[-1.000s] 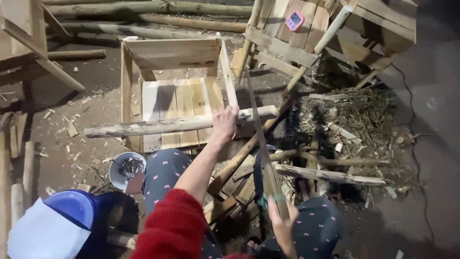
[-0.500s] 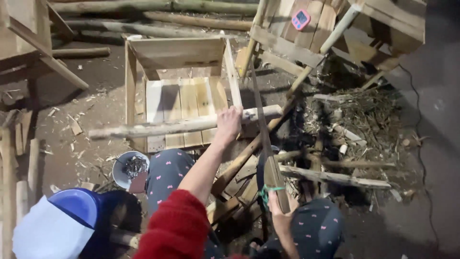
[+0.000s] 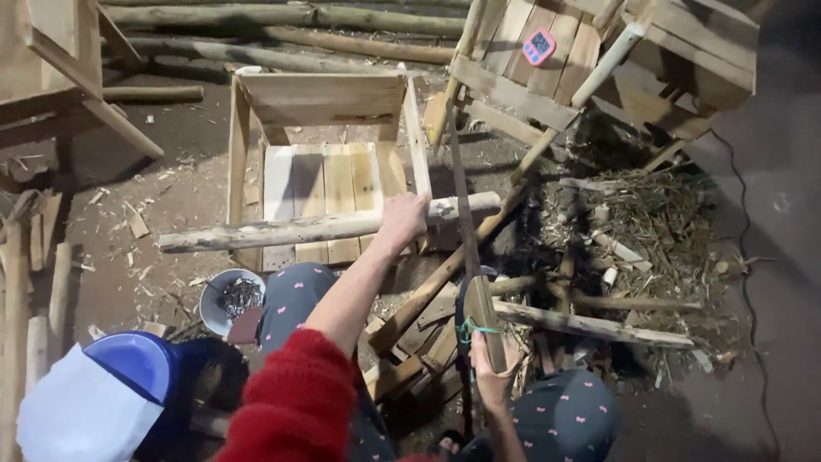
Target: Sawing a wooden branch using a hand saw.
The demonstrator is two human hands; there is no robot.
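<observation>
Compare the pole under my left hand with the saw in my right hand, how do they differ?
The pale pole lies flat across the wooden frame; the saw stands steeply, blade slanting away. The pole is thick and round; the saw blade is thin and flat. The left hand presses on the pole; the right hand grips the saw's handle. Both are long and narrow.

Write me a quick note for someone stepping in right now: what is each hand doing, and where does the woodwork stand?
Left hand: gripping the peeled pole that lies across the front of the wooden frame.
Right hand: holding a long blade tool by its green-tied handle, point up.
Bowl of nails sits by the left knee.
Done: frame assembled, slats in.
Left: the pole shows no fastening yet; loose sticks lie on the right.
</observation>
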